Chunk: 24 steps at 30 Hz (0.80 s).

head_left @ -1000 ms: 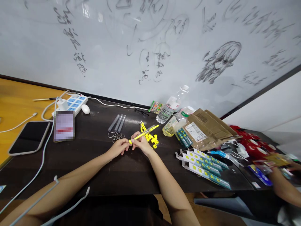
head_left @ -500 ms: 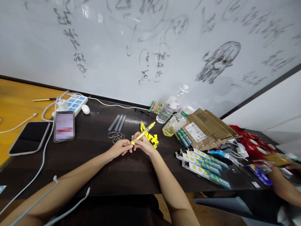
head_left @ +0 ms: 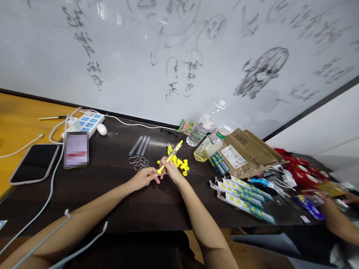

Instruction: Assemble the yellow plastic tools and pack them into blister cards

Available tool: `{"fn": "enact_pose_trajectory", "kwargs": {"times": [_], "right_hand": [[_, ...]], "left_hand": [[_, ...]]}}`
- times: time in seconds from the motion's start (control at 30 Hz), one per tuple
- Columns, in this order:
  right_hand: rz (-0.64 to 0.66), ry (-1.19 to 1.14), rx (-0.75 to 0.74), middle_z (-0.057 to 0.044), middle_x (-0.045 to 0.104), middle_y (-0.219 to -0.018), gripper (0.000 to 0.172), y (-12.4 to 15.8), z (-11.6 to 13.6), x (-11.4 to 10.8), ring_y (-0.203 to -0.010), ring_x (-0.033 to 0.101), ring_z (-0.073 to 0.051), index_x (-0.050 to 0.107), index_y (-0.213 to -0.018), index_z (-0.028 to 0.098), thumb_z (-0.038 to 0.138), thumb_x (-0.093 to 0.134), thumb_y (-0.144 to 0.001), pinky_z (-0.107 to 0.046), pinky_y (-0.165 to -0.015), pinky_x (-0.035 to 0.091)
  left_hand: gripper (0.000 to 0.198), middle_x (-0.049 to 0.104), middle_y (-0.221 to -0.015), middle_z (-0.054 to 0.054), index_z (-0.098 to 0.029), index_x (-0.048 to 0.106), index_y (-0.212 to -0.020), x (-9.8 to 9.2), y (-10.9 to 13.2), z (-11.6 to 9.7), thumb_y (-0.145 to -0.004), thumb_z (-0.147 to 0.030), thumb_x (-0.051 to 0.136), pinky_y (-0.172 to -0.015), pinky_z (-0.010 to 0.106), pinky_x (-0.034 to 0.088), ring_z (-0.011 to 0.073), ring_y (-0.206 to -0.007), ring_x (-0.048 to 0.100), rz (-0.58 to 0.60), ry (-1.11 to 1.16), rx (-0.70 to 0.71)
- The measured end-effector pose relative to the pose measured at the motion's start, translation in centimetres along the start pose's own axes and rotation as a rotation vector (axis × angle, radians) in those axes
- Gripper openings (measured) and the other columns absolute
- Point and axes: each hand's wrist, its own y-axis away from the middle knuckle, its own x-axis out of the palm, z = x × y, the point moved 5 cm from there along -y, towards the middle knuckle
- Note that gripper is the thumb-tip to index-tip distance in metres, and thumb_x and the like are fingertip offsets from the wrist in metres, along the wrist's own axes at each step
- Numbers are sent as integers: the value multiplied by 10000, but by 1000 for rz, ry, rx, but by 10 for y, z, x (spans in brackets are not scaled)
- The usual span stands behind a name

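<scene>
Between my two hands a slim yellow and clear piece (head_left: 177, 147) slants up and to the right. My left hand (head_left: 144, 178) pinches its lower yellow end. The fingers of my right hand (head_left: 169, 170) are wrapped round its middle. Just right of my right hand lie small yellow parts (head_left: 183, 164) in a loose pile. Several clear grey tubes (head_left: 141, 145) lie side by side behind my left hand, with bent metal wire pieces (head_left: 138, 163) in front of them.
Two bottles (head_left: 199, 130) (head_left: 209, 147) stand near the whiteboard. Flat teal and white boxes (head_left: 246, 203) and a cardboard package (head_left: 238, 153) lie to the right. A power strip (head_left: 89, 122), a phone (head_left: 35, 163) and cables are at left. Another person's arm (head_left: 340, 222) reaches in at far right.
The yellow and clear piece has tilted a little more upright, its upper end moving left. My right hand has shifted slightly up along it.
</scene>
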Motion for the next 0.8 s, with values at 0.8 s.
{"fn": "enact_pose_trajectory", "kwargs": {"times": [0.8], "right_hand": [[-65, 35, -44, 137, 309, -432, 339, -3, -14, 4, -300, 261, -27, 378, -733, 215, 501, 537, -818, -128, -274, 273]], "left_hand": [[381, 464, -605, -57, -139, 509, -869, 16, 5, 9, -888, -506, 409, -348, 155, 253, 31, -377, 352, -100, 17, 44]]}}
